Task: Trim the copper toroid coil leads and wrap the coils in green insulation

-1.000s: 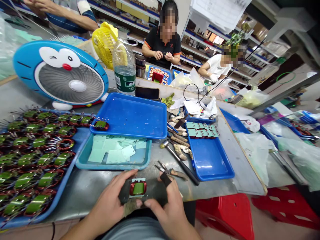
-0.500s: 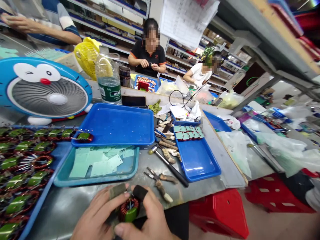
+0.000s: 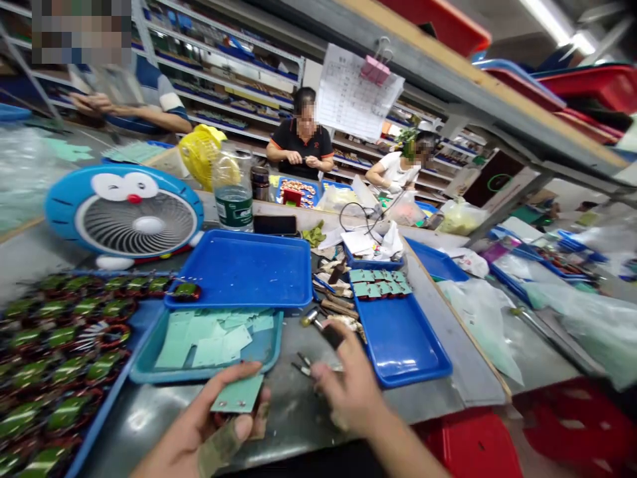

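In my left hand [image 3: 219, 418] is a toroidal coil with a light green board [image 3: 239, 394] on top. Two shiny pin ends show near the board's front edge. The coil itself is mostly hidden under the board and my fingers, which wear dark finger wraps. My right hand [image 3: 351, 382], somewhat blurred, is over the pliers [image 3: 301, 364], thumb and forefinger apart. Only the pliers' jaws show clearly; their handles are hidden behind the hand. A hammer [image 3: 309, 317] lies just beyond, partly covered by my fingers.
Rows of green-centred coils [image 3: 64, 338] fill a tray at left. A teal tray [image 3: 149, 377] holds loose green boards, with a blue tray [image 3: 243, 269] behind it. Another blue tray [image 3: 408, 345] at right carries finished-looking board pieces [image 3: 381, 284]. A fan [image 3: 149, 226], a bottle [image 3: 233, 206] and co-workers are beyond.
A green board now sits on the coil in my left hand. My right hand has left the coil and moved right, over the pliers. The camera view has shifted.
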{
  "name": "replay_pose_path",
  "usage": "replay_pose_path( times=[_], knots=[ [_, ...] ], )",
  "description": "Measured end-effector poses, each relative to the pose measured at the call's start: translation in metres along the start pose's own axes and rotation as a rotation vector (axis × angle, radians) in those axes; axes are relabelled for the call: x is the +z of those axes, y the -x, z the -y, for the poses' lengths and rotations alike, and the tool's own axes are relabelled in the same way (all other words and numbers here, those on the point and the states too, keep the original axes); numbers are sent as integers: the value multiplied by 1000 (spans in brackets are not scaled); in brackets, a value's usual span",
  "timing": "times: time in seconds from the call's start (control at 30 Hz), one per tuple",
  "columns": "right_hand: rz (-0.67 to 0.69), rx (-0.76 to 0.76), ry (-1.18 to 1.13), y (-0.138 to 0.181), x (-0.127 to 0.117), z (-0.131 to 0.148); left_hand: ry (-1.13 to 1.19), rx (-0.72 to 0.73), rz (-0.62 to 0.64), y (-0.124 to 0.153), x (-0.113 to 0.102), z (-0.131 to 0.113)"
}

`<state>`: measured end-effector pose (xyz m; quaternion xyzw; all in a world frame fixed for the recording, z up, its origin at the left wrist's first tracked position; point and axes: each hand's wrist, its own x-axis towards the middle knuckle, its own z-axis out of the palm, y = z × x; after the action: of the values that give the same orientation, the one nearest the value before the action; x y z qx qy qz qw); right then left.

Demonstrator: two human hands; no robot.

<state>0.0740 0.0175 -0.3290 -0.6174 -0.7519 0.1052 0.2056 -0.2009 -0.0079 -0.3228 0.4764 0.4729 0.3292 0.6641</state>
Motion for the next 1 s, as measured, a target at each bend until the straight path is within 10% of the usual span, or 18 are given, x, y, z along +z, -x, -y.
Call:
replay_pose_path(
  times=[0.17,0.57,1.0],
  knots=[
    [142,158,178,-50,9,-68,30,87,-8,-3,3,-25],
    [381,176,204,-76,3,-94,238,48,-80,6,0,-41],
    [120,264,-130,-58,8,-102,-59,161,-238,12,-26,-53]
  ],
)
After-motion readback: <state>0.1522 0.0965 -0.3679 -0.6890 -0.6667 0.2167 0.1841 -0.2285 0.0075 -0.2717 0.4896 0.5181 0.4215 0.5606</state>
